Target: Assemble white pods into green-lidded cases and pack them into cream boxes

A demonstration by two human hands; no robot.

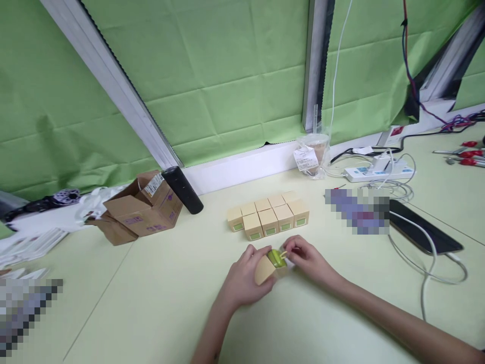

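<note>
My left hand is wrapped round a small tan cardboard box, tilted above the table. Out of the box's open end shows a shiny green object with a pale yellow loop or strap; its exact kind I cannot make out. The fingers of my right hand are pinched at that pale strap, at the right side of the box. Just beyond both hands, several closed small tan boxes with green label windows stand together in two rows.
An open brown carton and a black cylinder stand at the back left. A bagged drink cup is by the wall. To the right are a power strip, a black phone-like slab, cables and red-handled tools.
</note>
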